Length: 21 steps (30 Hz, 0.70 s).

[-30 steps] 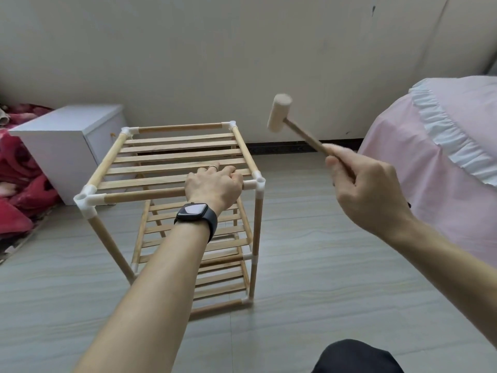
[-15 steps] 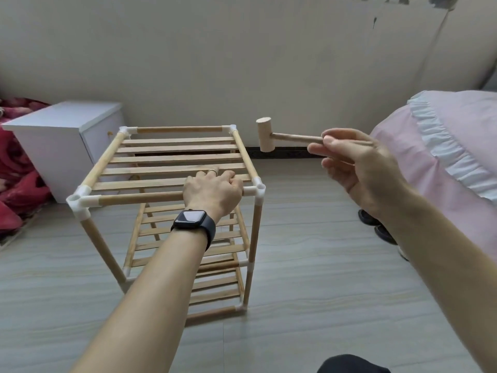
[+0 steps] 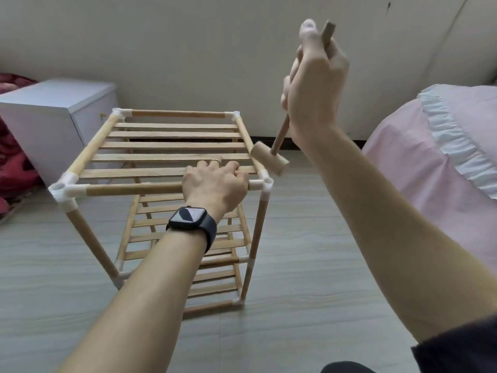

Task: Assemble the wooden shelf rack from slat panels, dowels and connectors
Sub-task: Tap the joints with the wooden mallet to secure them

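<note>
**Rack and mallet**

The pale wooden slat-shelf rack [image 3: 174, 144] stands on the grey floor [image 3: 322, 265]. Your left hand [image 3: 215, 185] grips its near top dowel [image 3: 134, 189]. Your right hand [image 3: 314, 84] grips the small wooden mallet [image 3: 269, 159], its head hanging just beside the rack's right edge.

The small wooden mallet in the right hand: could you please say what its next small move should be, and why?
Probably a short downward tap onto the near right white plastic corner connector: the small wooden mallet hangs head-down close to it in the right hand, while the left hand grips the front wooden dowel beside it.
</note>
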Tool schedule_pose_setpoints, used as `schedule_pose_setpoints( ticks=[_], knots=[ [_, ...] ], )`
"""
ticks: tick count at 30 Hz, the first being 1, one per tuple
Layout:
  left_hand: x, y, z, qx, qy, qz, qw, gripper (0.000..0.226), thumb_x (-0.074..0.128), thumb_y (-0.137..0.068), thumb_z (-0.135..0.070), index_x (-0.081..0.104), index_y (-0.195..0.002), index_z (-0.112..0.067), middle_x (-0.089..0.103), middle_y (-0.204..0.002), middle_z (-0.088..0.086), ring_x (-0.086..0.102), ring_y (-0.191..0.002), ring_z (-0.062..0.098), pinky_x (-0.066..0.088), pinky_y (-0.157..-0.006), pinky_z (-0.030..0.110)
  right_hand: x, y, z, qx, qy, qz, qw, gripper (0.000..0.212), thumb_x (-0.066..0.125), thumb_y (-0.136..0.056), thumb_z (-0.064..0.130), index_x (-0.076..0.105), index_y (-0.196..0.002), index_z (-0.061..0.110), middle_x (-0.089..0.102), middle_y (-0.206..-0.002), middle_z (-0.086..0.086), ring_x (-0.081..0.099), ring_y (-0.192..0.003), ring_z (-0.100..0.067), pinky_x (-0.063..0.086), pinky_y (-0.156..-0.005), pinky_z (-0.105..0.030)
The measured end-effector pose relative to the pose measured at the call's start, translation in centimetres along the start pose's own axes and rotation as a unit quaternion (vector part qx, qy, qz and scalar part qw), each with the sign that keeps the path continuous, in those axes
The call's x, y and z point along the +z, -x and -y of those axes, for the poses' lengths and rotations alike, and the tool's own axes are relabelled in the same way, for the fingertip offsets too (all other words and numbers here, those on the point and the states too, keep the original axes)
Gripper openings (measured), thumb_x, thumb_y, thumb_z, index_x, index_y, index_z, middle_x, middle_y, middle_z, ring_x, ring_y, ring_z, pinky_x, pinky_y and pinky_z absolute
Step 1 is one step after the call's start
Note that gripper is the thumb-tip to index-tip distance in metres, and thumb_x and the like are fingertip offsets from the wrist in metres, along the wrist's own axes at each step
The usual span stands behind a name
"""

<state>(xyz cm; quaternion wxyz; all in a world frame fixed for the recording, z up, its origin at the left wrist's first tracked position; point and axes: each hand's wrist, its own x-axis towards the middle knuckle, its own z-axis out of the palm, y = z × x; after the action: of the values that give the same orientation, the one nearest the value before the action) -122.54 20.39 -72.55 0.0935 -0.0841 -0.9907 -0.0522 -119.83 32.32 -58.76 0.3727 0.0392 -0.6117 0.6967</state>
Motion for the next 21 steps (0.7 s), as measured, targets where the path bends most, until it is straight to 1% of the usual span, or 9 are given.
schedule_pose_setpoints(
  ticks=[2, 5, 7, 9, 11, 15, 17, 19, 21],
  knots=[
    [0.2, -0.2, 0.0, 0.000, -0.005, -0.001, 1.000, 0.055, 0.014, -0.100, -0.048, 0.046, -0.144, -0.037, 0.045, -0.152, 0.004, 0.049, -0.125, 0.030, 0.040, -0.099, 0.047, 0.3, 0.3, -1.0, -0.038, 0.000, -0.011, 0.999, 0.041, 0.050, -0.099, 0.031, 0.031, -0.063, 0.023, 0.028, -0.050, 0.012, 0.024, -0.044, -0.014, 0.025, -0.047, -0.031],
    [0.1, -0.1, -0.2, -0.005, -0.007, -0.001, 1.000, 0.055, 0.015, -0.100, -0.048, 0.050, -0.139, -0.033, 0.048, -0.148, 0.005, 0.050, -0.124, 0.030, 0.040, -0.100, 0.047, 0.4, 3.6, -3.7, -0.065, 0.098, 0.030, 0.993, 0.047, 0.048, -0.106, 0.017, 0.033, -0.062, 0.023, 0.030, -0.043, 0.017, 0.029, -0.044, -0.005, 0.028, -0.051, -0.024],
    [0.0, -0.2, -0.3, -0.003, -0.008, -0.007, 1.000, 0.053, 0.015, -0.100, -0.047, 0.053, -0.135, -0.031, 0.052, -0.142, 0.005, 0.051, -0.121, 0.030, 0.039, -0.097, 0.047, 1.1, 2.9, -3.7, -0.069, 0.108, 0.052, 0.990, 0.047, 0.047, -0.105, 0.018, 0.033, -0.060, 0.024, 0.031, -0.044, 0.017, 0.030, -0.045, -0.006, 0.029, -0.051, -0.029],
    [0.1, -0.2, -0.4, 0.001, -0.004, -0.008, 1.000, 0.052, 0.017, -0.099, -0.045, 0.054, -0.133, -0.031, 0.054, -0.137, 0.004, 0.051, -0.119, 0.029, 0.038, -0.096, 0.046, 1.1, 0.9, -2.0, -0.104, 0.076, -0.018, 0.992, 0.046, 0.048, -0.101, 0.025, 0.032, -0.058, 0.029, 0.030, -0.048, 0.017, 0.028, -0.046, -0.013, 0.028, -0.051, -0.035],
    [0.4, -0.5, -0.2, -0.002, -0.008, -0.013, 1.000, 0.052, 0.018, -0.099, -0.046, 0.054, -0.133, -0.031, 0.054, -0.137, 0.004, 0.051, -0.119, 0.029, 0.038, -0.096, 0.046, 0.8, -0.2, -2.4, -0.110, 0.038, -0.046, 0.992, 0.045, 0.048, -0.099, 0.029, 0.033, -0.057, 0.031, 0.029, -0.048, 0.017, 0.028, -0.046, -0.015, 0.029, -0.052, -0.036],
    [0.3, -0.6, -0.4, -0.013, -0.015, -0.002, 1.000, 0.054, 0.017, -0.100, -0.048, 0.052, -0.138, -0.030, 0.051, -0.143, 0.004, 0.049, -0.124, 0.030, 0.038, -0.099, 0.047, 0.9, 2.1, -5.5, -0.073, 0.126, 0.016, 0.989, 0.046, 0.045, -0.105, 0.019, 0.032, -0.061, 0.025, 0.032, -0.041, 0.017, 0.034, -0.040, -0.003, 0.031, -0.049, -0.016],
    [0.1, -0.3, -0.5, -0.003, 0.002, -0.004, 1.000, 0.050, 0.019, -0.102, -0.047, 0.051, -0.137, -0.028, 0.053, -0.140, 0.005, 0.050, -0.122, 0.028, 0.039, -0.096, 0.045, 0.4, 1.6, -5.3, -0.041, 0.148, 0.000, 0.988, 0.045, 0.044, -0.104, 0.022, 0.033, -0.061, 0.024, 0.033, -0.044, 0.016, 0.035, -0.045, -0.005, 0.035, -0.054, -0.027],
    [-0.2, 0.4, 0.0, 0.035, 0.061, -0.026, 0.997, 0.044, 0.024, -0.104, -0.045, 0.049, -0.136, -0.028, 0.053, -0.141, 0.004, 0.048, -0.125, 0.025, 0.040, -0.095, 0.044, -0.6, 1.0, -4.9, -0.016, 0.126, -0.036, 0.991, 0.041, 0.043, -0.104, 0.028, 0.037, -0.064, 0.023, 0.036, -0.050, 0.012, 0.038, -0.052, -0.018, 0.038, -0.059, -0.042],
    [-1.0, 1.4, 1.9, 0.089, 0.135, -0.071, 0.984, 0.044, 0.033, -0.104, -0.045, 0.047, -0.143, -0.029, 0.044, -0.153, 0.002, 0.038, -0.139, 0.021, 0.036, -0.109, 0.044, -1.8, 1.4, -5.0, -0.012, 0.092, -0.043, 0.995, 0.039, 0.042, -0.105, 0.034, 0.040, -0.067, 0.022, 0.039, -0.055, 0.004, 0.040, -0.056, -0.025, 0.040, -0.060, -0.048]
  ],
)
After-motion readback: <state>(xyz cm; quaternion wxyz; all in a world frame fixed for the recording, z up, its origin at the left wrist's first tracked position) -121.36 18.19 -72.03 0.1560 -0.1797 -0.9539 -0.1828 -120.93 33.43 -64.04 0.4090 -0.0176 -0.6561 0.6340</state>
